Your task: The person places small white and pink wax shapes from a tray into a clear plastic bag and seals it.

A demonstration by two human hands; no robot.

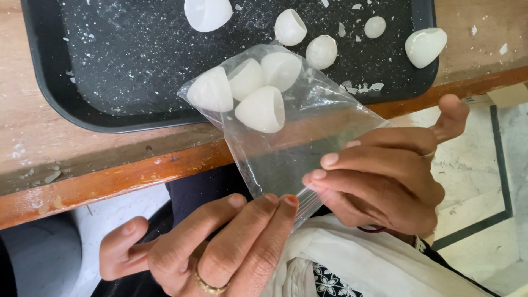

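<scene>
1. The left hand (220, 247) pinches the near, open end of a small clear plastic zip bag (286, 132) between thumb and fingertips; its grip is narrow and closed on the bag's edge. A gold ring (206, 285) sits on 1 finger.
2. The right hand (385, 176) meets it from the right, fingertips pressed on the same near edge by the zip strip, grip closed on the plastic, thumb lifted clear.
3. The bag is held in the air over the near edge of the wooden surface (33, 132), its far end tilted toward the black rectangular tray (60, 93).
4. 4 white dome-shaped shell halves (261, 109) lie bunched at the bag's far end, touching one another.
5. On the tray, beyond the bag, more loose white shell pieces (322, 52) sit among white flecks and crumbs; 1 larger piece (425, 47) rests on the tray's right rim.
6. A white cloth (352, 264) lies across the lap under the hands.
7. Risks, as I judge them: both hands hold only the thin near edge, so a slip of the plastic could drop the bag to the floor. Squeezing the bag, or knocking it on the surface's edge, could crack the shells, which look thin. With the mouth unsealed, tipping it toward the lap could let the pieces slide out.
</scene>
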